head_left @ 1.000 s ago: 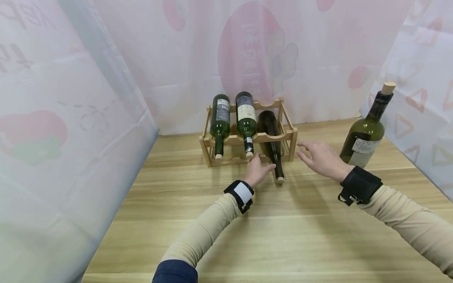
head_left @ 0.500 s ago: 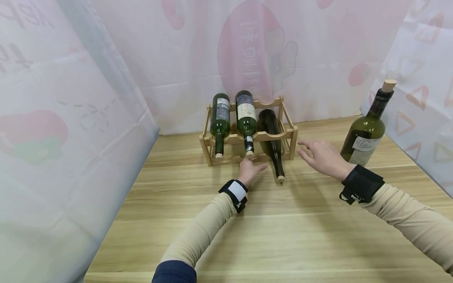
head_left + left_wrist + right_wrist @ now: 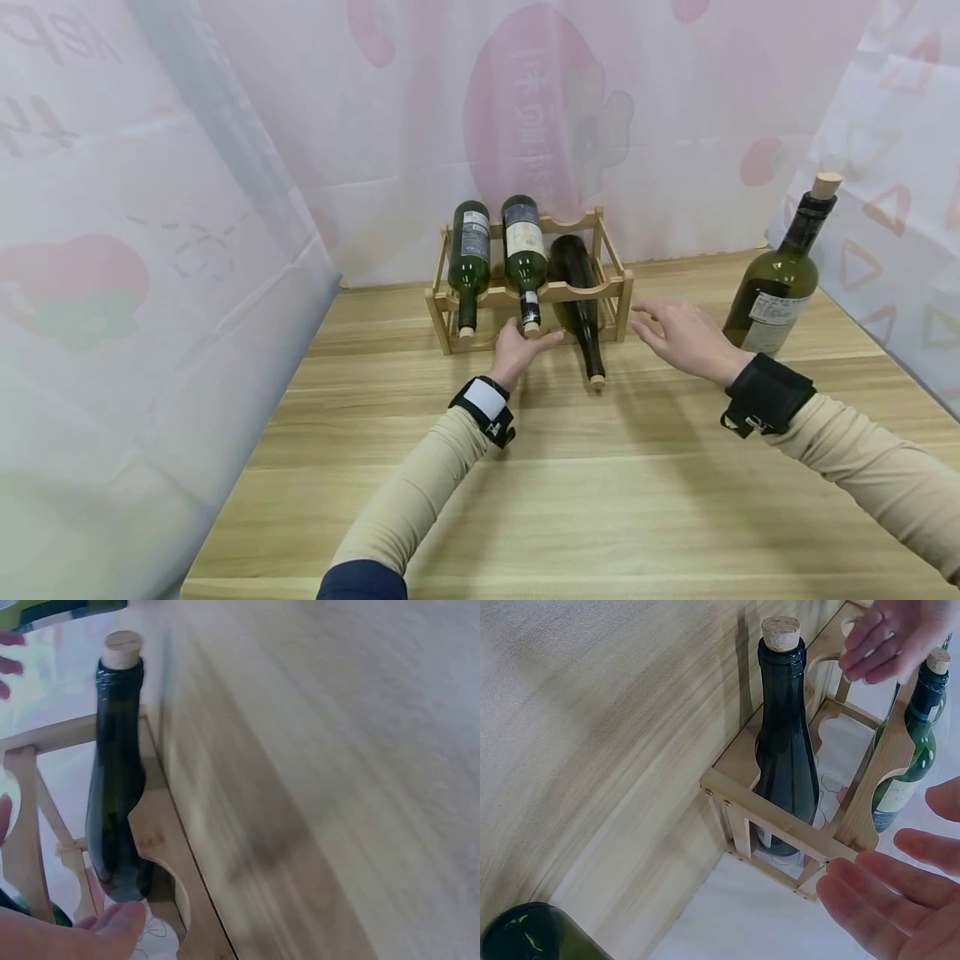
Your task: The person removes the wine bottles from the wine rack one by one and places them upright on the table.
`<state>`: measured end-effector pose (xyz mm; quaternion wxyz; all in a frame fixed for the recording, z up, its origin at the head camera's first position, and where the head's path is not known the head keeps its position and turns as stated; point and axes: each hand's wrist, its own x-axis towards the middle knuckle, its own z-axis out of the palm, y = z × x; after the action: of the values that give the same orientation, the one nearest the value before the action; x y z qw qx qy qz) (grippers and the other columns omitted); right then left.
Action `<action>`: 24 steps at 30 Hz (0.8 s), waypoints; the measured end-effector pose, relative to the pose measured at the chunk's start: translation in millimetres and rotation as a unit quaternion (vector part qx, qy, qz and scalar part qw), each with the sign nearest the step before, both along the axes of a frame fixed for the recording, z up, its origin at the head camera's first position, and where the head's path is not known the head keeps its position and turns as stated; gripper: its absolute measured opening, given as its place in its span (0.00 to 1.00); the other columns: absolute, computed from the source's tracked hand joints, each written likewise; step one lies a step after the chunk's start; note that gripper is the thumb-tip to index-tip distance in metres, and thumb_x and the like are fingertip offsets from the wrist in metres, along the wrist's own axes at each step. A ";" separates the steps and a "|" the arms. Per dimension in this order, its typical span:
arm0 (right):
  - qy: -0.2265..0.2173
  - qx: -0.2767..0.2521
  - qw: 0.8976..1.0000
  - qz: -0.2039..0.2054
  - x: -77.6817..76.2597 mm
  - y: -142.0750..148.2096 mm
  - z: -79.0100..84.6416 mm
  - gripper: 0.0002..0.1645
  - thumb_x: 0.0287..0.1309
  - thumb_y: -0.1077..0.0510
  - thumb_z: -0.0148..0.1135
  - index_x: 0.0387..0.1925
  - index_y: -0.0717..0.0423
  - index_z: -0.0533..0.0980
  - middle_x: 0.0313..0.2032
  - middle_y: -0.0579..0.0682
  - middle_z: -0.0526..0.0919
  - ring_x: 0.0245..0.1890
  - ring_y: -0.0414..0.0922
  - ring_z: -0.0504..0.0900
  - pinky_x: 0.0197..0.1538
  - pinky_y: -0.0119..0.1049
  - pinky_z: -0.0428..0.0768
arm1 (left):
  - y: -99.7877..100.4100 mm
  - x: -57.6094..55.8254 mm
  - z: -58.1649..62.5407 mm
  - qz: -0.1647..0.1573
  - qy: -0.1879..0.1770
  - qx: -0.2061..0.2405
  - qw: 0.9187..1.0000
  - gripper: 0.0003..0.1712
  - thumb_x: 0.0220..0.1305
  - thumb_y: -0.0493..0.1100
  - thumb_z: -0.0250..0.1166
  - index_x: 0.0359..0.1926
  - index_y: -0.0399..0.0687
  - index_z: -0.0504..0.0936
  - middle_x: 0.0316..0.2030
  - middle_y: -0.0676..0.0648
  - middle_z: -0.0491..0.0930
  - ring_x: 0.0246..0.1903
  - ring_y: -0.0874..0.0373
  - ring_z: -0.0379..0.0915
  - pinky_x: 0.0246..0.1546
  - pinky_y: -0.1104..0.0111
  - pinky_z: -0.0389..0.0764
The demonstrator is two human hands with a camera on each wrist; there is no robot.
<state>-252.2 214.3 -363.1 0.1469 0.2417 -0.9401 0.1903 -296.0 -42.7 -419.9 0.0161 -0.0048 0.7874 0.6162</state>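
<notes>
A wooden wine rack (image 3: 577,291) stands against the back curtain. Two green wine bottles (image 3: 527,246) lie on its upper tier, corked necks toward me. On the lower tier at the right, a dark wine bottle (image 3: 588,337) slants forward, its neck jutting out; the right wrist view shows its cork too. My left hand (image 3: 514,357) is at the neck end of the upper bottle nearer the middle, thumb to the right of the cork and fingers loosely extended. Beside the rack's right post hovers my right hand (image 3: 686,337), fingers relaxed, holding nothing.
Right of my right hand, an upright green wine bottle (image 3: 772,292) with a cork stands on the wooden table (image 3: 600,508). Printed curtains (image 3: 390,150) enclose the back and both sides. The upright bottle's shoulder also shows low in the right wrist view.
My left hand has moved leftward, from beside the slanted bottle's neck to beneath the upper middle bottle's cork. My right hand and the bottles have stayed in place.
</notes>
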 end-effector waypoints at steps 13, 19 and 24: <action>0.002 -0.001 1.000 0.004 0.4 1.0 -7.8 0.20 0.68 0.57 0.55 0.53 0.67 0.76 0.47 0.66 0.83 0.40 0.60 0.85 0.43 0.55 0.81 | 2.8 -5.4 14.7 -0.031 -0.020 0.124 0.992 0.30 0.56 0.51 0.71 0.53 0.42 0.71 0.48 0.46 0.73 0.50 0.55 0.70 0.60 0.58 0.70; 0.001 0.000 1.000 0.007 0.7 1.8 -9.2 0.20 0.68 0.56 0.55 0.53 0.67 0.76 0.48 0.66 0.83 0.43 0.61 0.84 0.45 0.55 0.80 | 0.6 -14.2 21.1 -0.051 -0.034 0.250 0.966 0.11 0.67 0.45 0.62 0.40 0.44 0.71 0.34 0.47 0.70 0.36 0.54 0.66 0.44 0.64 0.70; 0.002 0.004 1.000 0.005 0.6 2.5 -9.3 0.20 0.68 0.56 0.55 0.52 0.68 0.76 0.48 0.67 0.83 0.43 0.61 0.84 0.45 0.56 0.80 | 1.0 -18.5 25.7 -0.052 -0.046 0.293 0.954 0.13 0.70 0.45 0.59 0.42 0.37 0.75 0.29 0.45 0.74 0.29 0.59 0.71 0.36 0.68 0.72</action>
<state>-251.6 216.8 -372.4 0.1473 0.2476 -0.9392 0.1870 -314.4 -41.7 -394.2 0.0844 0.0127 0.5696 0.8175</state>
